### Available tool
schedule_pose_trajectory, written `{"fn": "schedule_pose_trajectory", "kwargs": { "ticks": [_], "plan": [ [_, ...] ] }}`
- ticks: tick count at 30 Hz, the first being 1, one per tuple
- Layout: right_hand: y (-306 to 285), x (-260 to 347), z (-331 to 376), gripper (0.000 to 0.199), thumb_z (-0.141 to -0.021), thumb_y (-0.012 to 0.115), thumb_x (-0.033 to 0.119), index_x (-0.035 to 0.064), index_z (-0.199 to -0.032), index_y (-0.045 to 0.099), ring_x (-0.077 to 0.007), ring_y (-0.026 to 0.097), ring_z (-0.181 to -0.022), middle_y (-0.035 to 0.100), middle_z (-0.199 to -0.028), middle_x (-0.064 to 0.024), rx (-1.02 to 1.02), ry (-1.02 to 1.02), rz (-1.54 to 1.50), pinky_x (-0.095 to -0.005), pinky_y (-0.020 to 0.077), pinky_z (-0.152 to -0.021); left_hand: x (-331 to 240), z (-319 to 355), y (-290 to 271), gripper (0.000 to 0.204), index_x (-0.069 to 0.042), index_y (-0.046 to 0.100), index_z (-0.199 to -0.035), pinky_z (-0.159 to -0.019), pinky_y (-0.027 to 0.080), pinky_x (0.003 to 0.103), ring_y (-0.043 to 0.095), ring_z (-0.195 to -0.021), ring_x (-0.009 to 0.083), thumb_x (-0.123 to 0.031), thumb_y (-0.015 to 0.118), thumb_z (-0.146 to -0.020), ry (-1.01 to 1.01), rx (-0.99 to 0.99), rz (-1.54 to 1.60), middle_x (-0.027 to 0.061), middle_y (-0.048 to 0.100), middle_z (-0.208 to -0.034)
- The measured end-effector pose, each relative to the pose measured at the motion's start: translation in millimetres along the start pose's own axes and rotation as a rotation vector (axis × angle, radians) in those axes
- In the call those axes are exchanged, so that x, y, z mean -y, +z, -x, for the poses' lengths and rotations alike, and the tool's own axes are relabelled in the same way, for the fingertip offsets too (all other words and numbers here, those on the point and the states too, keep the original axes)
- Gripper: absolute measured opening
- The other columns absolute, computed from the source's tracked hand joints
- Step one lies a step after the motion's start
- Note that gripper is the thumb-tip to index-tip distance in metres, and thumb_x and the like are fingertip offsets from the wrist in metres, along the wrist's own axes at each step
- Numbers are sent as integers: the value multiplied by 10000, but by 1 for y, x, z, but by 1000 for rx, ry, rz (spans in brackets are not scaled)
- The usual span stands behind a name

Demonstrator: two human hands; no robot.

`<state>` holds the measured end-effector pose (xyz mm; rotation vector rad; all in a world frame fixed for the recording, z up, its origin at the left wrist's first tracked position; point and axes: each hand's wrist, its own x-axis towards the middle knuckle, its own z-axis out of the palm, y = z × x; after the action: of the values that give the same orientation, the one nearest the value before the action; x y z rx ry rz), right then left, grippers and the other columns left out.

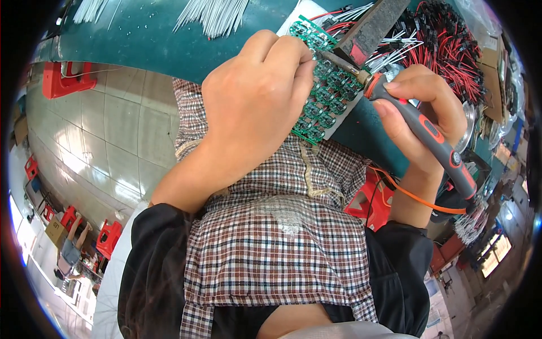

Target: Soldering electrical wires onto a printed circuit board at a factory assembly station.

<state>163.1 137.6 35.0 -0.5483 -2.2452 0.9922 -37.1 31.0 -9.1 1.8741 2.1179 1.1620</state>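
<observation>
Head view: green PCB panel [333, 106] at the counter's [141, 34] near edge, close to the checked apron [254, 254]. R hand [437, 107]: grip wrapped round the grey-orange soldering iron [419, 125], tip over panel. L hand [257, 93]: grip pinched at panel's L side, can't tell on what. Dark bar [372, 31] + red-black wires [451, 59] crowd panel's far R; white strands [212, 17] far L; tiled floor [121, 118] L, past counter edge.

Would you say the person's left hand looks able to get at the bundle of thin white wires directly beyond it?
Probably yes: the bundle of thin white wires lies beyond the left hand, with nothing visible blocking the green tabletop between, though that hand is busy over the green circuit boards.
</observation>
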Motion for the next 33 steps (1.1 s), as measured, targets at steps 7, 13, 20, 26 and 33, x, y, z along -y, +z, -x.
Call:
{"fn": "schedule_pose_trajectory", "kwargs": {
  "ticks": [7, 13, 20, 26, 33],
  "plan": [
    [5, 11, 12, 221, -711, 765, -60, -30, -868, 613, -173, 610, -592, 633, -706, -113, -109, -27, -90, -271, 466, -541, -3, 9, -17, 162, -117, 629, -829, -485, 443, 318, 588, -560, 205, -71, 756, -739, -24, 33, 27, 21, 556, -757],
    [18, 7, 12, 195, -635, 767, -35, -27, -783, 641, -206, 623, -536, 638, -667, -105, -177, -49, -33, -290, 475, -489, -3, 13, -17, 172, -116, 624, -828, -485, 444, 310, 586, -554, 196, -60, 755, -732, -36, 47, 46, 15, 555, -754],
    [19, 4, 9, 214, -636, 786, 0, -15, -807, 658, -195, 624, -546, 638, -677, -102, -91, -36, -22, -276, 475, -497, -1, 15, -12, 164, -114, 623, -833, -498, 457, 316, 601, -573, 203, -68, 757, -750, -34, 46, 60, 19, 567, -757],
    [12, 6, 4, 221, -651, 796, 3, -14, -823, 658, -170, 619, -573, 631, -693, -96, -24, 24, -64, -256, 461, -507, 1, 15, -10, 150, -108, 629, -850, -508, 467, 322, 612, -589, 212, -94, 763, -784, -32, 60, 62, 31, 573, -765],
    [11, 11, 16, 204, -683, 768, -39, -33, -838, 635, -174, 586, -543, 604, -678, -87, -152, -31, -101, -273, 432, -473, -1, 19, -21, 184, -114, 628, -852, -489, 451, 315, 592, -573, 198, -47, 757, -738, -26, 57, 60, 23, 562, -773]
  ]
}}
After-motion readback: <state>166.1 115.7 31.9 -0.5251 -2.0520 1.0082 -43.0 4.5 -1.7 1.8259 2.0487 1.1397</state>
